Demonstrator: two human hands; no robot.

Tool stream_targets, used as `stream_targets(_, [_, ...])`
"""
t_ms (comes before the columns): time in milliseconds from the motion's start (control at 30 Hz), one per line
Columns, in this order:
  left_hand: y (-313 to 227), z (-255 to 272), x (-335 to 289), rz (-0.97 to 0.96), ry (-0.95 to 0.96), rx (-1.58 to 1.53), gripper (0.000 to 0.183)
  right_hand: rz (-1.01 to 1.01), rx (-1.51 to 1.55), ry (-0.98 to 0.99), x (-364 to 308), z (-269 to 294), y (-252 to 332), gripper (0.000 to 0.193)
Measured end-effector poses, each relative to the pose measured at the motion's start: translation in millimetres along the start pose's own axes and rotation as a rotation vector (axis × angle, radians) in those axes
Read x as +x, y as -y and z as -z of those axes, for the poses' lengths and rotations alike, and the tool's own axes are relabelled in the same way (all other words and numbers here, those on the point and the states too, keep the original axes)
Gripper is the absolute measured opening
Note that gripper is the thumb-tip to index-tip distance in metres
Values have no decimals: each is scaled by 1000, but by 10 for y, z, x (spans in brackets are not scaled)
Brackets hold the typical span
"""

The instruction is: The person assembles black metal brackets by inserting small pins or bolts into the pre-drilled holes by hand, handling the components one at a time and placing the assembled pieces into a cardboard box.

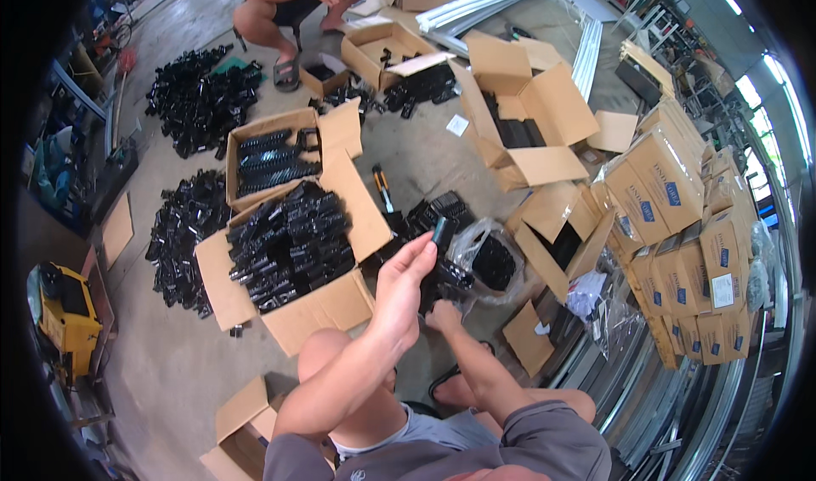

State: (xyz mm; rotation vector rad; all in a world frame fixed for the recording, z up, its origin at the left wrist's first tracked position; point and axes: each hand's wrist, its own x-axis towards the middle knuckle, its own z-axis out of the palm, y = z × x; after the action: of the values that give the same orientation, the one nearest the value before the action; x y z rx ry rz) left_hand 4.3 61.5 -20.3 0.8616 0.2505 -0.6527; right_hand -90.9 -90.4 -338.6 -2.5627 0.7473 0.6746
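Head view, left hand [401, 287] grip pinching black part [440, 229], right hand [444, 317] grip unclear, brown blue-labelled cartons [659, 194] right.

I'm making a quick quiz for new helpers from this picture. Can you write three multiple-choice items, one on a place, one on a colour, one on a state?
1. Where is the left hand?
A. Raised, holding up a small part
B. Flat on the floor
C. Inside a yellow case

2. What colour are the parts in the open box to the person's left?
A. White
B. Black
C. Red

3. How does the clear plastic bag lie?
A. Tied shut
B. Folded flat
C. Open, with black parts inside

Answers:
1 A, the fingers pinch a small black part above the floor.
2 B, the box is heaped with black pieces.
3 C, its mouth gapes and dark parts show in it, beside the right hand, which reaches down to the pile.
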Motion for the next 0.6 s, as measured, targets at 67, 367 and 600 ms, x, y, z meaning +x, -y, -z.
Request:
stream_targets(67, [5,-49,-29,1,8,17,34,-74,27,102,-62,149,141,36])
stream_targets(367, [148,-135,-61,20,51,49,34,-38,116,174,61,-151,-154,46])
stream_targets(600, [198,-53,-75,26,63,79,34,131,442,-248,-89,71,-203,25])
